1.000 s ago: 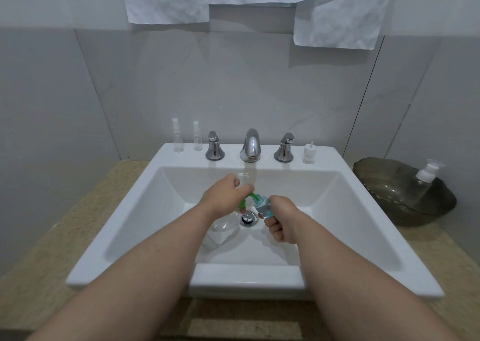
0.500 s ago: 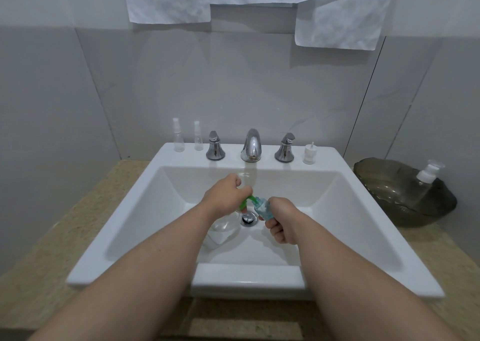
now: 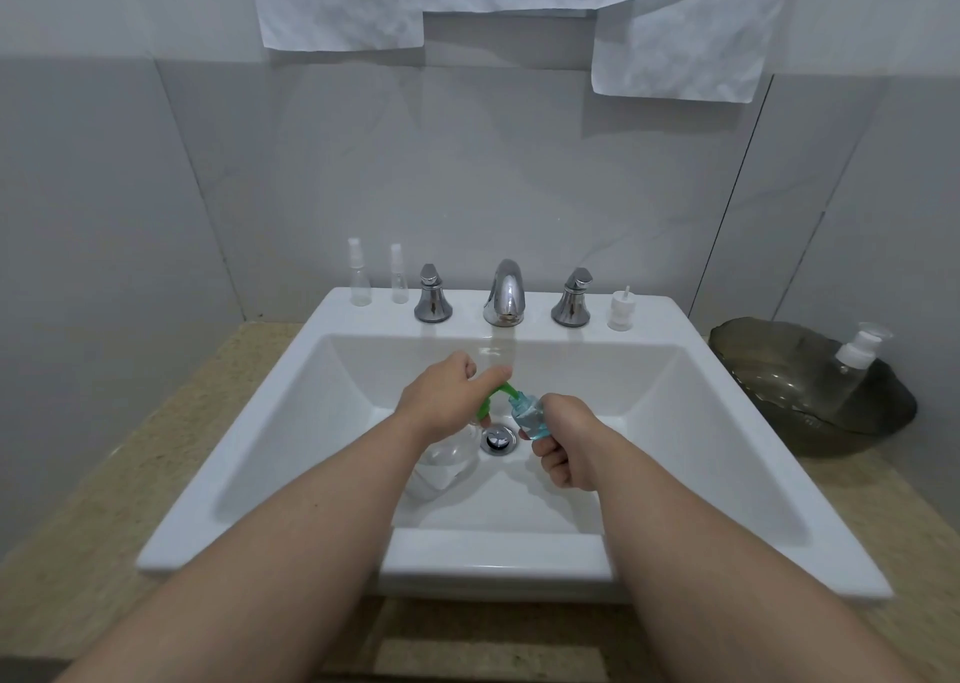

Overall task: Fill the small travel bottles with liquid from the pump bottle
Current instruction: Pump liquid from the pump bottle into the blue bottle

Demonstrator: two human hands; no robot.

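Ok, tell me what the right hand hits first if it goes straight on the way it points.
Probably the green pump spout, at the mouth of the small bottle the right hand holds, then the left hand behind it; depth is unclear.

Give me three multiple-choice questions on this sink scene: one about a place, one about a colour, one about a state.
1. Where is the dark bowl?
A. On the counter, right of the sink
B. Inside the basin
C. On the wall

2. What colour is the nozzle of the pump bottle that the left hand holds?
A. Red
B. Green
C. Black

3. How is the small bottle in the right hand?
A. Empty
B. Partly filled with blue liquid
C. Lying capped on the floor

Answers:
1 A: the bowl sits on the tan counter beside the sink's right rim.
2 B: the curved nozzle under the left hand's fingers is bright green.
3 B: blue liquid shows through the small bottle that the right hand grips.
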